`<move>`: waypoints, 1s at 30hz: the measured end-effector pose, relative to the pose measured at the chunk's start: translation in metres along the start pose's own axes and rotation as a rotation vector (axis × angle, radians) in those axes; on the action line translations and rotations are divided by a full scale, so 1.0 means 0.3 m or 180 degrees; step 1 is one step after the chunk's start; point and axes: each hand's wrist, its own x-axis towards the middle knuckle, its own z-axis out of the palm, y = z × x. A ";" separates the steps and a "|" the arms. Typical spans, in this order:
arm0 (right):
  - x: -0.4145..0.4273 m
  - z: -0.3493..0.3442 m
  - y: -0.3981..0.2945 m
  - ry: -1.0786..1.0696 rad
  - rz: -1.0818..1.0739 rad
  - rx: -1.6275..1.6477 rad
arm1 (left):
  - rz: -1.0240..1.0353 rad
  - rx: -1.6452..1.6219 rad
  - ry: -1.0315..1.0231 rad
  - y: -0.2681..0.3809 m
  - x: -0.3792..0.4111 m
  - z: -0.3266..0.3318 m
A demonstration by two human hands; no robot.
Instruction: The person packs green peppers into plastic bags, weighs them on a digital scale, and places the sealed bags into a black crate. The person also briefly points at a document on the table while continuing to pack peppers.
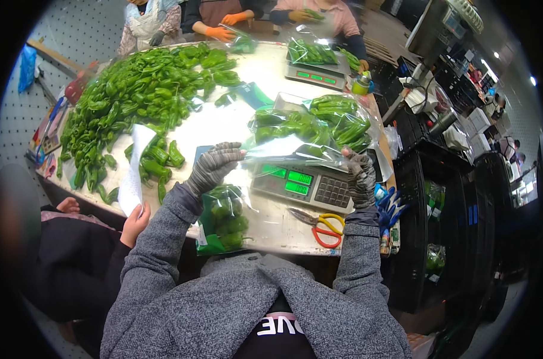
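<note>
My left hand (215, 167), in a grey striped fingerless glove, pinches one corner of a clear plastic bag (294, 130). At the opposite corner my right hand (361, 175), gloved alike, grips the same bag's edge. Green peppers fill the bag, which lies over a digital weighing scale (298, 179) with lit green displays. Another clear bag of green peppers (341, 116) rests behind it, to the right. A filled pepper bag with a green lower part (224, 220) lies by the table's front edge, below my left hand. Scissors with red and yellow handles (321, 226) lie in front of the scale.
A large heap of loose green peppers (141, 98) covers the table's left side. At my left a person holds a white paper (139, 166). Several people work across the table, beside a second scale (316, 74). Blue gloves (390, 208) and black crates (433, 224) are at right.
</note>
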 end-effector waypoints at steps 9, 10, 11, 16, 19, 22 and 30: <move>0.279 0.107 0.069 0.1998 -0.1156 -0.4201 | -0.1398 -0.1154 0.1945 0.015 0.213 0.127; 0.317 0.099 0.065 0.1763 -0.0677 -0.4557 | -0.0913 -0.0220 0.2240 -0.023 0.253 0.128; 0.350 0.095 0.065 0.1517 -0.0191 -0.4893 | -0.0414 0.0719 0.2490 -0.089 0.288 0.131; 0.375 0.159 0.084 0.0223 0.2086 -0.5589 | -0.1798 0.3200 -0.1233 -0.248 0.323 0.127; 0.356 0.131 0.084 0.0148 0.2069 -0.5601 | -0.2725 0.2074 -0.0920 -0.215 0.329 0.170; 0.332 0.188 0.007 0.0170 0.1884 -0.5772 | -0.1896 0.3387 0.0095 -0.141 0.312 0.187; 0.241 0.273 0.045 -0.1354 -0.1189 -0.4903 | -0.0403 0.2279 -0.1602 -0.106 0.322 0.206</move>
